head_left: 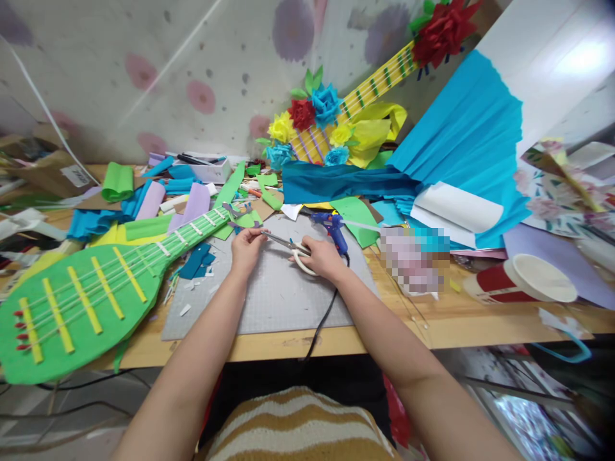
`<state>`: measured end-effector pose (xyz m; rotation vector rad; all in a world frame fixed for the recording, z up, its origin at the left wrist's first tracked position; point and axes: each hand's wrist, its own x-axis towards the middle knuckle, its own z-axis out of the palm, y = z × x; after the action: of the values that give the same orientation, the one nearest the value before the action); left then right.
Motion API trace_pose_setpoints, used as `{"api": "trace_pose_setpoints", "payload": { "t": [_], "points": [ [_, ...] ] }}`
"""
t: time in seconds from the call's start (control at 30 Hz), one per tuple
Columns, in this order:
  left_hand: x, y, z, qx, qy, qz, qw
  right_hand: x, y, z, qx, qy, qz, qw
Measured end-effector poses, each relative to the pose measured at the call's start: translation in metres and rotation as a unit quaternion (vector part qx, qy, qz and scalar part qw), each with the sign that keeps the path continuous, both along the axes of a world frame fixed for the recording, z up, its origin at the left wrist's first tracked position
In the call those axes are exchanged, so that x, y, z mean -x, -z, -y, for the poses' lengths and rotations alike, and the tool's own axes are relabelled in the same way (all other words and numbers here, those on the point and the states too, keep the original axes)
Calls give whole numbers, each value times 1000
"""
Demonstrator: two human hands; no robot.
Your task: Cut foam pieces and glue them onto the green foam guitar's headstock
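Observation:
My right hand [323,257] is closed round the cream handles of a pair of scissors [302,257]. Their metal blades point left, towards the fingertips of my left hand [246,251]. Those fingers are pinched together near the blade tips; what they hold is too small to make out. Both hands are over a grey cutting mat [283,307]. Beyond my right hand, a blue glue gun [335,232] lies on the mat with its black cord trailing forward. Left of my hands is a green paper lute [91,301] with yellow strips and white strings, its neck ending near my left hand.
Blue crepe paper [461,147] spreads at the back right, beside a yellow paper guitar [375,89] with paper flowers. A red and white paper cup [519,282] lies tilted on the right. Blue scraps [196,261] lie on the mat's left; coloured paper rolls crowd the back left.

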<state>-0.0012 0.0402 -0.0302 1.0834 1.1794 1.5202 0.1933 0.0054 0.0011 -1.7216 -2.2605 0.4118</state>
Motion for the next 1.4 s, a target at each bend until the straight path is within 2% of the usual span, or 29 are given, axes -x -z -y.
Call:
{"api": "trace_pose_setpoints", "payload": {
  "t": [0.33,0.83,1.4],
  "points": [
    [0,-1,1,-3,6,-28,1000,-7,2,-4,-7,-15,-28,999],
    [-1,-4,3,-1,-11,-32,999,-8,-5,0,1,-7,-7,1000],
    [0,-3,4,-7,31,-41,999,-8,-2,-2,6,-10,-12,1000]
  ]
}}
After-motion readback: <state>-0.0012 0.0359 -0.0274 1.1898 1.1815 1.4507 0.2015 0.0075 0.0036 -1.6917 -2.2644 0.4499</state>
